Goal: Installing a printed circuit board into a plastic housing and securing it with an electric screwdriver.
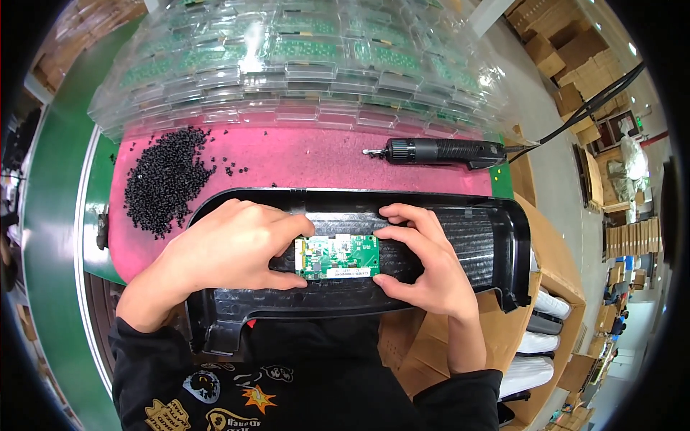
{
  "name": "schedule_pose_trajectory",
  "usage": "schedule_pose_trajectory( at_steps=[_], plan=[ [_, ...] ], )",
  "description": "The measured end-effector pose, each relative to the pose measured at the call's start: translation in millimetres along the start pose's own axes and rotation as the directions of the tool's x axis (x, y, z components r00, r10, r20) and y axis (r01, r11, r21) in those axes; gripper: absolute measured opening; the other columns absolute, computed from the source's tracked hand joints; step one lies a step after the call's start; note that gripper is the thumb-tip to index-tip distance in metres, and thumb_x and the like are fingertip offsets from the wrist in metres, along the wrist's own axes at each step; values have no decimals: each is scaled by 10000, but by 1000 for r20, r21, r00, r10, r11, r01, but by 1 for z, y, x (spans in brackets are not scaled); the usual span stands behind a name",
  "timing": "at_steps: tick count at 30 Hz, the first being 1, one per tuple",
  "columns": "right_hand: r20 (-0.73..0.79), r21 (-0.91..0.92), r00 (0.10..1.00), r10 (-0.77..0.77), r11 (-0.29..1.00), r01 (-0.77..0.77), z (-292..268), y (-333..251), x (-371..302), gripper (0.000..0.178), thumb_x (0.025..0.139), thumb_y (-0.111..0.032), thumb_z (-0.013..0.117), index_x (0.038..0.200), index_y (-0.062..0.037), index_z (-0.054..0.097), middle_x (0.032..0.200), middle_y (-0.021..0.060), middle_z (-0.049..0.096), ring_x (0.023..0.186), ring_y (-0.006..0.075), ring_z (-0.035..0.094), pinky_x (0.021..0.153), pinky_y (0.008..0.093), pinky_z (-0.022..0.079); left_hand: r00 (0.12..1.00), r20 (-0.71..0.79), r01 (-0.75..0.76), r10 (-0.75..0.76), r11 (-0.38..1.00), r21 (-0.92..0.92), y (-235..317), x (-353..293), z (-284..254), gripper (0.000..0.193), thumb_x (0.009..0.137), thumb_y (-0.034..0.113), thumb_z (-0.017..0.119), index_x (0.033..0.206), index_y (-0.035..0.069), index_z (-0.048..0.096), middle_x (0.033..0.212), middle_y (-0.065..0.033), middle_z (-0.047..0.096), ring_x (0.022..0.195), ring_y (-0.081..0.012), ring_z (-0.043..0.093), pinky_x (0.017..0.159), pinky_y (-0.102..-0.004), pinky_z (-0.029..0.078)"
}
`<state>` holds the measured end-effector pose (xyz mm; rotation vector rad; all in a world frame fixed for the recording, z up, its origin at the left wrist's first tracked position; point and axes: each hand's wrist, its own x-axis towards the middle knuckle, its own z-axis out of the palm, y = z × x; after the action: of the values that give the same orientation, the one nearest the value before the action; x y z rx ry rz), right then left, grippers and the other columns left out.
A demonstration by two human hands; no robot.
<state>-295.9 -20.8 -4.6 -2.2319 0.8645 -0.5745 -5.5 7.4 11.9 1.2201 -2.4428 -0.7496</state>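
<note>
A small green circuit board [338,256] with a white label strip along its near edge is held level between my two hands. My left hand [241,244] grips its left end, thumb at the near corner and forefinger at the far one. At the right end, my right hand [428,262] pinches the corners the same way, its other fingers curled. Beneath the board lies a long black plastic housing [467,248], hollow side up with raised rims. Whether the board touches the housing's floor, I cannot tell.
A heap of small black screws [165,179] lies on the pink mat [302,154], with strays beside it. A black electric screwdriver [445,152] rests at the far right. Clear plastic trays [302,72] of green boards are stacked behind. A cardboard box [553,273] with wrapped parts stands at right.
</note>
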Motion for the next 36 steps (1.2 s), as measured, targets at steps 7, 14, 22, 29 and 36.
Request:
schedule_pose_trajectory(
  at_steps=[7,14,22,29,36],
  plan=[
    [-6,-41,1000,-2,999,2,1,-4,2,524,645,-89,821,1130,-37,628,1307,136,540,1165,352,518,990,421,429,1000,3,-6,6,998,59,1,-2,-2,457,670,273,852,1002,68,615,677,-34,592,646,-246,645,559,-367,488],
    [-2,-101,1000,9,995,-9,3,-9,-1,542,614,-90,825,1118,-28,633,1301,143,545,1126,345,520,979,423,437,998,31,-58,55,990,128,-1,-4,4,457,705,288,815,1020,36,601,860,-95,675,805,-300,688,658,-405,555],
    [-136,-127,990,26,991,-44,-15,-23,6,476,693,-60,779,1140,-17,622,1229,152,590,1128,339,570,995,421,449,900,-436,-52,-8,991,-127,-15,-14,-31,206,811,197,770,913,40,682,621,-33,606,539,-182,615,511,-304,484],
    [-458,-650,885,84,648,-397,-90,14,21,329,934,-143,597,1254,-67,593,1111,167,641,1082,338,579,976,436,442,927,-369,171,-70,954,248,-67,-28,-44,263,761,76,735,1004,24,651,942,-119,637,896,-328,633,807,-414,514],
    [-324,96,804,499,862,-497,-122,87,31,326,1001,-250,583,1262,-57,552,896,45,595,812,103,511,743,261,442,942,-270,239,-199,963,123,-67,-18,-40,158,725,48,732,860,-5,668,853,-158,665,853,-357,639,770,-429,505]
  ],
)
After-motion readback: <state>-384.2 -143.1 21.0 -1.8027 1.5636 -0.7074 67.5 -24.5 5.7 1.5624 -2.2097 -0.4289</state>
